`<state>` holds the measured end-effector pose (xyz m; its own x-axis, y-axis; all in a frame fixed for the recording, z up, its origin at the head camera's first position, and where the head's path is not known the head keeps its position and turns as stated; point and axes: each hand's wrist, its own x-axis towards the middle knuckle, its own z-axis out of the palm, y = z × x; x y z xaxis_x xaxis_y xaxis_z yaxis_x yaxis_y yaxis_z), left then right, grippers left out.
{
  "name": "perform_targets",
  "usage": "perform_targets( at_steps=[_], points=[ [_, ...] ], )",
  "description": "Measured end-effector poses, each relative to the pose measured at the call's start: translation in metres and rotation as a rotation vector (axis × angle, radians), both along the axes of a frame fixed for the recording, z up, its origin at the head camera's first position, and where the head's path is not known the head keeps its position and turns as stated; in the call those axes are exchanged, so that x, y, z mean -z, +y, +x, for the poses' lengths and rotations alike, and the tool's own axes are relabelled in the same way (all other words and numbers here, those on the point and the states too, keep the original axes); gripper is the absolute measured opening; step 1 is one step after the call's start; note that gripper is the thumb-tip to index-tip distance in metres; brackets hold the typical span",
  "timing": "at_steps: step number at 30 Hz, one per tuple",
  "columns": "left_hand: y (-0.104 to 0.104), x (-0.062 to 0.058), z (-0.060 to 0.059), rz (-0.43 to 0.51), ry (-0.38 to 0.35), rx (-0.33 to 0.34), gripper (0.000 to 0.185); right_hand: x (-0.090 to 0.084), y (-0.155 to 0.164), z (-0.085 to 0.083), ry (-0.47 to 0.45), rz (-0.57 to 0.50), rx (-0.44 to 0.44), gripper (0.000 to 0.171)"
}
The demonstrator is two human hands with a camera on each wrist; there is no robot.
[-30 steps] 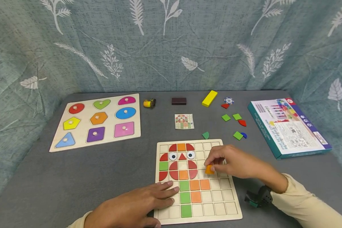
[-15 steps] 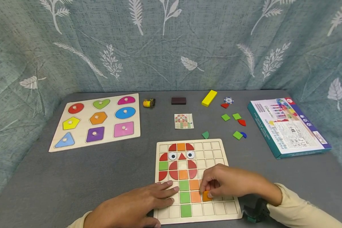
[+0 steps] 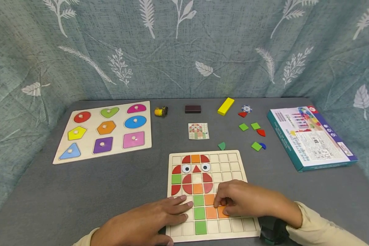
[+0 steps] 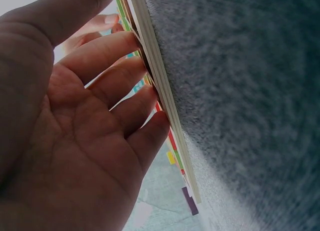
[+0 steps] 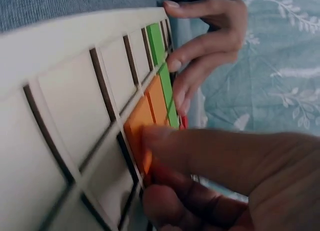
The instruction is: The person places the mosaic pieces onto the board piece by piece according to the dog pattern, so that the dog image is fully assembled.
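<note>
A wooden grid board (image 3: 233,160) lies near the front edge, with red, orange and green tiles forming a figure. My right hand (image 3: 222,207) pinches an orange square tile (image 3: 223,212) and holds it down in a cell beside another orange tile (image 3: 211,212). In the right wrist view the fingertips (image 5: 160,141) curl over the orange tile (image 5: 136,131), which sits slightly tilted in the grid. My left hand (image 3: 172,208) lies flat on the board's lower left corner. In the left wrist view its straight fingers (image 4: 125,96) rest against the board's edge (image 4: 165,91).
A peg shape puzzle (image 3: 104,131) lies at the left, a pattern card (image 3: 198,131) behind the board. Loose green tiles (image 3: 243,127), red and blue pieces, a yellow block (image 3: 226,106), a dark block (image 3: 192,109), a chip (image 3: 247,108) and a box (image 3: 310,136) lie to the right.
My right hand carried the orange tile from the board's middle right down toward me and set it into a lower cell. The left hand stayed put.
</note>
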<state>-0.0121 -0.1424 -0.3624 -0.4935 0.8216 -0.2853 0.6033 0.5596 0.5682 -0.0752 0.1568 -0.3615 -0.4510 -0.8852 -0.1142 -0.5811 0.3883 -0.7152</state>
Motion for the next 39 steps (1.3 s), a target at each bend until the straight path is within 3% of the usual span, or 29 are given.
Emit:
perform_targets(
  at_steps=[5,16,25,30,39],
  points=[
    [-0.001,0.001,0.001,0.014,-0.029,-0.008,0.059,-0.002,0.009,-0.022,-0.023,-0.050,0.095,0.012],
    [-0.002,0.001,0.001,0.015,-0.039,-0.004,0.061,0.002,0.043,-0.083,0.065,-0.056,0.368,0.013],
    [-0.001,0.001,0.003,0.030,-0.002,-0.011,0.061,0.008,0.063,-0.128,0.217,-0.006,0.601,0.020],
    [-0.002,0.001,0.003,0.031,0.010,-0.008,0.060,0.008,0.070,-0.153,0.242,0.011,0.733,0.024],
    [-0.002,0.001,0.003,0.034,0.009,-0.011,0.060,0.016,0.064,-0.189,0.208,0.040,0.823,0.028]
  ],
)
